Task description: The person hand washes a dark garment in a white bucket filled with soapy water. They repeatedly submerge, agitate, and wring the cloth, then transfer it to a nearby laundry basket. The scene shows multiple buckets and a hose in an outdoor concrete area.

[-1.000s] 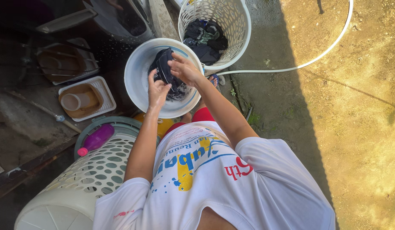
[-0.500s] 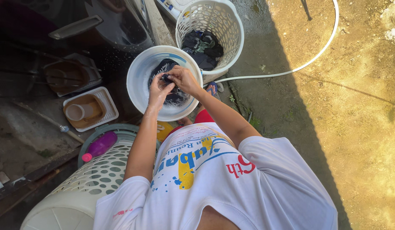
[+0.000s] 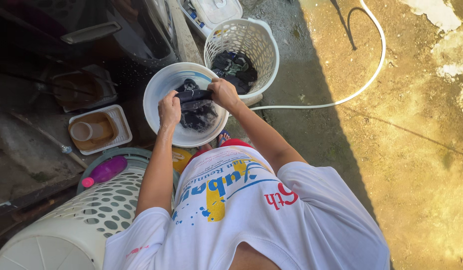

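The person is bending over a white round basin (image 3: 156, 95) set on the ground and is working a dark wet garment (image 3: 195, 102) between both hands, which reads as the scrubbing or wringing stage of a hand wash. The left hand (image 3: 169, 109) is clenching the left end of the garment near the middle of the basin, and the right hand (image 3: 224, 93) is gripping the right end close to the basin's right rim, the fingers of both curled tight around the cloth so that a short span is stretching between them. More of the dark cloth is hanging down into the basin beneath the hands. Just beyond the basin, on the far right, a white perforated laundry basket (image 3: 259, 47) is holding other dark clothes (image 3: 235, 66), and a white hose (image 3: 361, 85) is curving over the sunlit concrete on the right. On the near left a pale overturned laundry basket (image 3: 66, 225) is lying beside a purple bottle (image 3: 105, 170) and a small tray with a cup (image 3: 94, 131). As a judgement, the next move is calling for a firm twist or rub of the cloth, with both hands staying over the basin so the water is draining back into it.
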